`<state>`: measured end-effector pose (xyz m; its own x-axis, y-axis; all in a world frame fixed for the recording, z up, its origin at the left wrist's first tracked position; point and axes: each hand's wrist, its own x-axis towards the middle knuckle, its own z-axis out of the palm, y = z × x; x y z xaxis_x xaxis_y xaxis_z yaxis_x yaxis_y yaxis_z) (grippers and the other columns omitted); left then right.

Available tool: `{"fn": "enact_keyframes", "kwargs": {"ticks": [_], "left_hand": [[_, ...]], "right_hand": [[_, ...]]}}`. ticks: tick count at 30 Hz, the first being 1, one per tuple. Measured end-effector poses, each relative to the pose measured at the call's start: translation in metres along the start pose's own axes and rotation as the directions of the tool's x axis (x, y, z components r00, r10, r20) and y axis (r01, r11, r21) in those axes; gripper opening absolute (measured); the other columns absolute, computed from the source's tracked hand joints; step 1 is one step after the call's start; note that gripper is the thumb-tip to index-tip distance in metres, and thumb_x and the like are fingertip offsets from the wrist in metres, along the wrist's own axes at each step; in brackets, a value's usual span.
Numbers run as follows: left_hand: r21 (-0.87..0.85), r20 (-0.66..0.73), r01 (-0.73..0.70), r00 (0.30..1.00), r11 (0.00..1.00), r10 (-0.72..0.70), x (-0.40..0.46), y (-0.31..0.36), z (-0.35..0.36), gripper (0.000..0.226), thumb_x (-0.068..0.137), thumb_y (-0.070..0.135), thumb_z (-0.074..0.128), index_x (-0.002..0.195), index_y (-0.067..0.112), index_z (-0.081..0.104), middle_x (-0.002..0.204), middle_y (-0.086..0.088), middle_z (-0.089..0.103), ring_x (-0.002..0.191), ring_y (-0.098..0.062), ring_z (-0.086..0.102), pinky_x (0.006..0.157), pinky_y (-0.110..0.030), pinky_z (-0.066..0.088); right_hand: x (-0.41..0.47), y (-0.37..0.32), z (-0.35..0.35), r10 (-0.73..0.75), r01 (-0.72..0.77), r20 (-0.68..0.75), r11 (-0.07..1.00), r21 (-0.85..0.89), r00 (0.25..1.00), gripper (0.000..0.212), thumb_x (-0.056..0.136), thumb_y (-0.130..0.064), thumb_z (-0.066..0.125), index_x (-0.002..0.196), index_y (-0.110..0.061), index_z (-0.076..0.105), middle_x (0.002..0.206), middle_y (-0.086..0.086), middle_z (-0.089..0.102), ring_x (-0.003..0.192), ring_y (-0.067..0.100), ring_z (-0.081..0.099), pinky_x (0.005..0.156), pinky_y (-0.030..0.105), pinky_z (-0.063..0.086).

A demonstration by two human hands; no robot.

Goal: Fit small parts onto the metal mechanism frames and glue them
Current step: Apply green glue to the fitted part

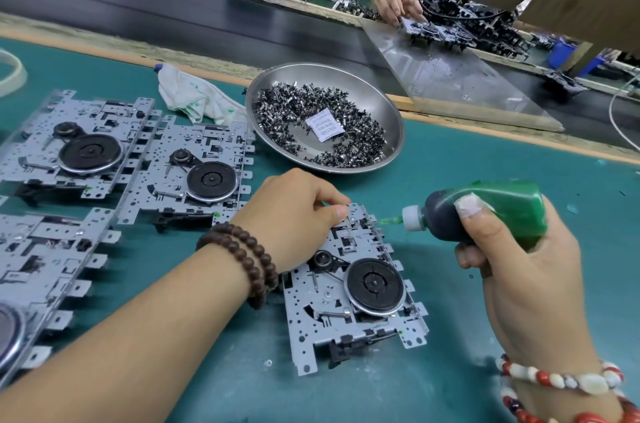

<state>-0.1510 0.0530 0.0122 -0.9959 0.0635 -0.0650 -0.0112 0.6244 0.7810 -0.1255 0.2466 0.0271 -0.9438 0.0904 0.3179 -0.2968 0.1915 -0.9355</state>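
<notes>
A metal mechanism frame (349,287) with a black flywheel lies on the green mat in front of me. My left hand (294,218) holds its far edge, fingers curled over the top corner. My right hand (519,270) grips a green glue bottle (485,211) lying sideways, its white nozzle pointing left at the frame's upper right corner, the green tip touching or nearly touching it. A round steel dish (391,117) behind holds several small black parts (304,117) and a white desiccant sachet.
Three more frames lie to the left: frame (72,145), frame (197,166) and frame (45,277). A stained white rag (190,97) sits beyond them. Behind run a black conveyor belt (138,7), a clear plastic sheet (450,76), and another person's hand (394,3) working on black assemblies.
</notes>
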Motion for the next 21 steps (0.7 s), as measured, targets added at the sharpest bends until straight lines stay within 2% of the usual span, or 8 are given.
{"fn": "enact_keyframes", "kwargs": {"ticks": [4, 7, 13, 17, 21], "left_hand": [[0.003, 0.001, -0.004, 1.0, 1.0, 0.004, 0.0001, -0.0001, 0.0001, 0.019, 0.089, 0.036, 0.055, 0.102, 0.035, 0.069, 0.066, 0.017, 0.058, 0.047, 0.008, 0.046, 0.045, -0.004, 0.03], [0.004, 0.003, -0.011, 1.0, 1.0, 0.011, 0.0003, -0.0004, 0.0004, 0.02, 0.09, 0.036, 0.055, 0.104, 0.034, 0.068, 0.077, 0.015, 0.063, 0.062, 0.007, 0.051, 0.053, -0.004, 0.032], [0.006, 0.002, -0.012, 1.0, 1.0, 0.012, 0.0004, -0.0004, 0.0003, 0.02, 0.09, 0.036, 0.055, 0.104, 0.034, 0.068, 0.074, 0.017, 0.061, 0.059, 0.007, 0.05, 0.052, -0.004, 0.031], [-0.009, 0.006, -0.008, 1.0, 1.0, 0.008, 0.0008, -0.0001, 0.0001, 0.019, 0.09, 0.035, 0.055, 0.104, 0.034, 0.068, 0.054, 0.019, 0.047, 0.04, 0.017, 0.043, 0.039, -0.003, 0.032], [-0.01, 0.001, -0.012, 1.0, 1.0, 0.012, 0.0006, 0.0002, -0.0001, 0.019, 0.09, 0.035, 0.055, 0.104, 0.034, 0.068, 0.054, 0.019, 0.048, 0.039, 0.017, 0.043, 0.04, -0.002, 0.032]], "right_hand": [[0.0001, 0.0002, 0.0001, 0.007, -0.007, -0.004, 1.0, 0.009, 1.0, 0.046, 0.056, -0.068, 0.073, 0.08, -0.029, 0.066, 0.077, -0.001, 0.069, 0.052, 0.011, 0.053, 0.048, 0.017, 0.043], [0.0, -0.0002, 0.0004, 0.002, -0.002, 0.0, 1.0, 0.009, 1.0, 0.045, 0.056, -0.067, 0.073, 0.08, -0.03, 0.066, 0.076, -0.003, 0.069, 0.051, 0.01, 0.053, 0.048, 0.017, 0.043], [0.0002, -0.0001, 0.0004, -0.002, 0.002, -0.002, 1.0, 0.003, 1.0, 0.045, 0.056, -0.068, 0.073, 0.08, -0.03, 0.066, 0.075, -0.004, 0.068, 0.051, 0.01, 0.053, 0.048, 0.017, 0.043], [0.0005, 0.0005, -0.0003, -0.005, 0.005, 0.0, 1.0, -0.001, 1.0, 0.045, 0.057, -0.068, 0.072, 0.08, -0.03, 0.066, 0.075, -0.004, 0.068, 0.051, 0.009, 0.053, 0.048, 0.017, 0.043], [0.0004, 0.0014, -0.0001, -0.01, 0.011, 0.002, 1.0, -0.007, 1.0, 0.044, 0.058, -0.066, 0.073, 0.08, -0.029, 0.066, 0.075, -0.004, 0.068, 0.053, 0.01, 0.054, 0.048, 0.017, 0.043]]}}
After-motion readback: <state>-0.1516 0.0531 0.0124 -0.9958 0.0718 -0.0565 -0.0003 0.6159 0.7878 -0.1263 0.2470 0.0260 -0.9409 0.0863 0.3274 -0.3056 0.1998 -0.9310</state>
